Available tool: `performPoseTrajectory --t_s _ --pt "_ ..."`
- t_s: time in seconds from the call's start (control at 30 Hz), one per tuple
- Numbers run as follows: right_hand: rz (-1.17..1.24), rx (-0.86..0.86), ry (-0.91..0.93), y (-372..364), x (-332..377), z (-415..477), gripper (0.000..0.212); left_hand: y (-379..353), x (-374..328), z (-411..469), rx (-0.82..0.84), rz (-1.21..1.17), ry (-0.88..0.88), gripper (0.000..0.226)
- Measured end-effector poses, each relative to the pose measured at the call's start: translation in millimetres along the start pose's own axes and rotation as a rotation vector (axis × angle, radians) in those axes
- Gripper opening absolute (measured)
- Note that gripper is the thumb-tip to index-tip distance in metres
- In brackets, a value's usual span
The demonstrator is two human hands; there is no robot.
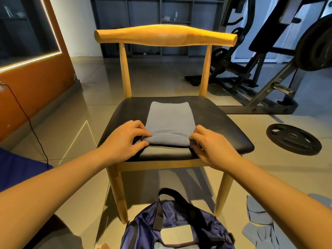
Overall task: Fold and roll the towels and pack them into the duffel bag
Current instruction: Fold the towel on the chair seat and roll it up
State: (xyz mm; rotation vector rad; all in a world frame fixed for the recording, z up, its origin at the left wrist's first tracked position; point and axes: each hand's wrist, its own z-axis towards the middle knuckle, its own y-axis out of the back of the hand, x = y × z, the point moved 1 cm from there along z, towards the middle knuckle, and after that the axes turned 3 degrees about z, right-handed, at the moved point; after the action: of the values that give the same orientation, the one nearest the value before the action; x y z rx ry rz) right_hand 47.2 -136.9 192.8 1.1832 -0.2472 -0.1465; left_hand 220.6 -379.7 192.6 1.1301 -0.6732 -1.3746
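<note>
2 bare forearms (53, 186), left grip (124, 139), right grip (212, 147)

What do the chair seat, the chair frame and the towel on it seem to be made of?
The chair seat looks like black faux leather: smooth, dull sheen. The chair frame seems light wood with a glossy finish. The towel is soft grey-blue cloth, matte, with a stitched hem.

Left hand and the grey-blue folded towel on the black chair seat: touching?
Touching. The head view shows the left hand pinching the rolled near edge of the grey-blue folded towel, no gap.
</note>
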Motion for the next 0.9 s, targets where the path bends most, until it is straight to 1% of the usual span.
performPoseTrajectory --t_s 0.1,0.23,0.33,0.43,0.5,0.6,0.63,0.67,0.73,0.77,0.83,0.9 --pt "0.032 0.011 -0.055 2 1 4 0.014 1 0 5 0.012 -0.065 0.045 0.022" --pt "0.145 0.146 -0.199 8 -3 12 0.015 0 -2 10 0.07 -0.126 0.105 0.014" --pt "0.248 0.21 -0.302 10 -6 18 0.023 1 -2 15 0.147 -0.173 0.208 0.023" --pt "0.353 0.231 -0.384 8 -10 23 0.034 2 -1 23 0.225 -0.239 0.331 0.036" --pt "0.403 0.212 -0.445 5 -12 25 0.039 0 -4 30 0.239 -0.275 0.401 0.043" --pt "0.434 0.127 -0.527 -1 -16 28 0.036 -3 -6 37 0.214 -0.28 0.469 0.045" --pt "0.417 0.078 -0.528 -2 -17 28 0.033 -4 -5 39 0.189 -0.278 0.467 0.043" --pt "0.384 0.018 -0.507 -1 -17 27 0.027 -4 -3 39 0.147 -0.28 0.446 0.036" --pt "0.304 -0.092 -0.415 2 -14 23 0.019 -1 -3 36 0.034 -0.307 0.354 0.014" --pt "0.274 -0.12 -0.358 3 -12 21 0.015 1 -3 34 -0.013 -0.297 0.29 0.006" --pt "0.214 -0.146 -0.24 1 -8 15 0.01 0 -5 30 -0.066 -0.22 0.151 0.007" --pt "0.135 -0.158 -0.131 -2 -7 8 0.012 -1 -5 25 -0.069 -0.177 0.077 0.012"
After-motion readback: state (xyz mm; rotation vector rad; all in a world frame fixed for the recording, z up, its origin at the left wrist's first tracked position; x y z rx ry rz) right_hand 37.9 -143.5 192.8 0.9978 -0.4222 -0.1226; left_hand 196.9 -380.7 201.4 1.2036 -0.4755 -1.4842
